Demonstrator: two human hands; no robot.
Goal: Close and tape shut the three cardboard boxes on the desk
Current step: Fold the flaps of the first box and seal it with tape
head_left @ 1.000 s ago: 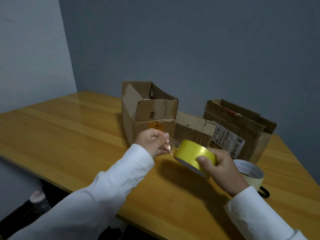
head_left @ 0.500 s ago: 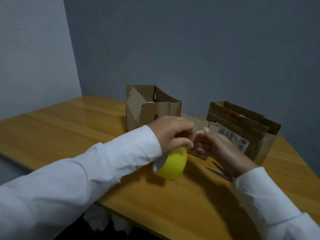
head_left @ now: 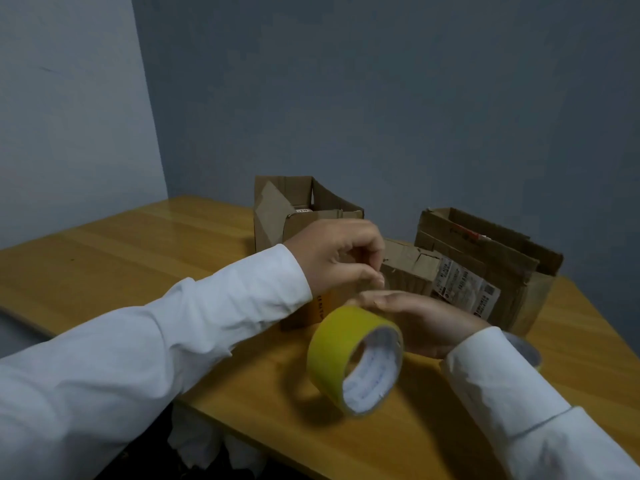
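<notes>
Three cardboard boxes stand at the back of the wooden desk (head_left: 138, 265): a tall open box (head_left: 304, 202) on the left, a low box (head_left: 412, 268) in the middle, and a wide open box (head_left: 485, 258) with a white label on the right. A yellow tape roll (head_left: 332, 348) hangs just above the desk in front of them. My left hand (head_left: 336, 254) is above the roll, thumb and fingers pinched together, apparently on the clear tape end. My right hand (head_left: 415, 317) lies flat with straight fingers along the top of the roll.
A second, pale tape roll (head_left: 528, 351) peeks out behind my right sleeve. The desk's near edge runs diagonally under my forearms, with dark floor and white clutter below. Grey walls meet in a corner behind the boxes.
The roll has swung right and turned its white core toward me. My right hand went from pinching near the left hand to lying flat over the roll. The scissors are no longer visible.
</notes>
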